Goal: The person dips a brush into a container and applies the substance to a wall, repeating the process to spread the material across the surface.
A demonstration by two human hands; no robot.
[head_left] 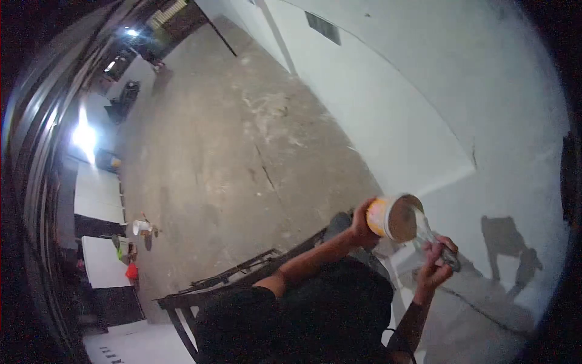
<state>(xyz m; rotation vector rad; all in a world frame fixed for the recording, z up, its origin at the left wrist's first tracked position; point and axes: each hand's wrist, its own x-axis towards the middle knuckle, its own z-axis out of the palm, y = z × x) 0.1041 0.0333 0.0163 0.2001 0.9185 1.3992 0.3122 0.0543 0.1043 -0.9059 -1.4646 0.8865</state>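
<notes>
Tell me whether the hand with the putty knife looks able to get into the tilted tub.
Probably yes. The tub, held tilted by the other hand, turns its open mouth toward the hand with the putty knife, whose blade tip sits at the rim; nothing stands between them.

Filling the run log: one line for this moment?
left hand holds tub | right hand holds scraper at tub rim

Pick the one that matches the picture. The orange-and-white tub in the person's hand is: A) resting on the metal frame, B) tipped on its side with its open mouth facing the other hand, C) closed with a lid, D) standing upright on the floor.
B: the left hand holds the tub tipped sideways, its open brown inside facing the right hand, which grips a putty knife.
</notes>
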